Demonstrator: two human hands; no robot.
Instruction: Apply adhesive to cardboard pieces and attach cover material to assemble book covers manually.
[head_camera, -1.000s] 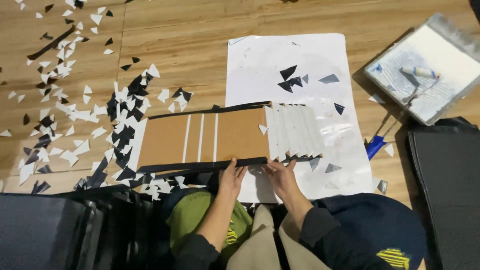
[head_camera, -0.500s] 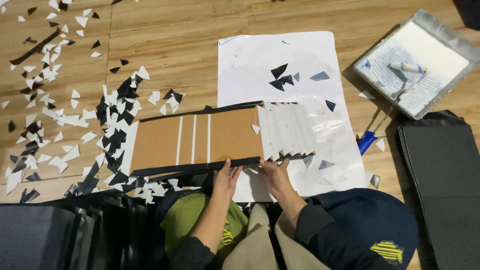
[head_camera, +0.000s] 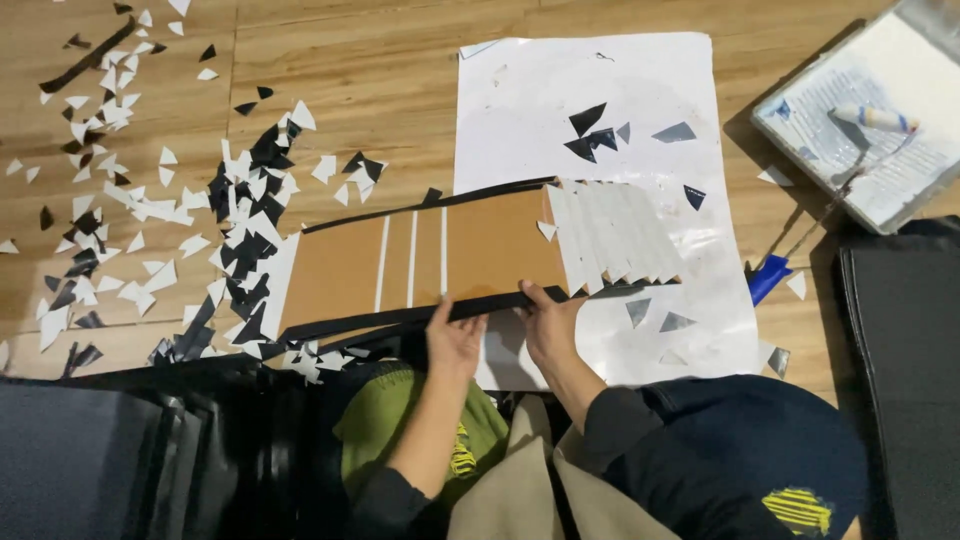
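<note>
Head view, steeply down, near floor (head_camera: 400, 60)

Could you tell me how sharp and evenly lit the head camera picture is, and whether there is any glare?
Head view: sharp overall, both hands and the brown card crisp; light is even and soft; faint sheen on the white sheet and the tray; the dark stack at lower left loses detail.

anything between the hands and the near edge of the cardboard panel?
Nothing visible. The left hand and right hand already rest on the black strip along the near edge of the brown cardboard panel. Paper scraps lie off to the left, and the white sheet lies beyond and under it.
</note>
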